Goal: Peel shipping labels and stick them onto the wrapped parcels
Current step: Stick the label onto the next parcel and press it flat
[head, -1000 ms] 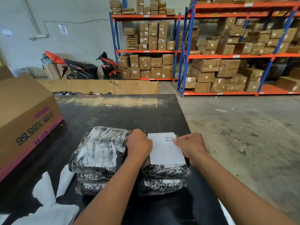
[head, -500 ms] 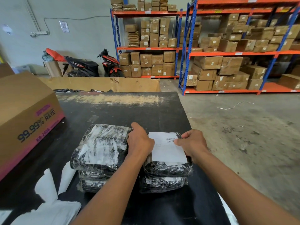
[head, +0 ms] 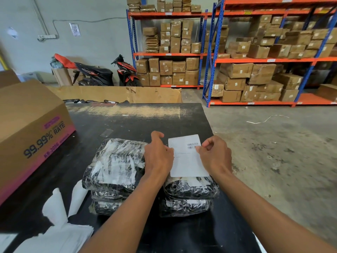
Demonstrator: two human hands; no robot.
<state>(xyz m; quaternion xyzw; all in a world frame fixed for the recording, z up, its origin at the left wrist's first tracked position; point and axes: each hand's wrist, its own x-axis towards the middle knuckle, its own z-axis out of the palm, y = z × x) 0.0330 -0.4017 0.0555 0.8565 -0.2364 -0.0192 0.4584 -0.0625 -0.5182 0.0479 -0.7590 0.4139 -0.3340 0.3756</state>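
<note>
The left hand (head: 158,156) and right hand (head: 215,155) each kept a closed pinching grip on a side edge of the shipping label (head: 187,161), above the right stack's top parcel (head: 191,189). Uneven lowering would probably have wrinkled or skewed it.

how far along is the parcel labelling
Done: white sheets, likely peeled backings, lie on the table. In hand: left hand and right hand pinch a label over the right stack's top parcel. Left: pressing it down; unclear whether the lower parcel has one.
</note>
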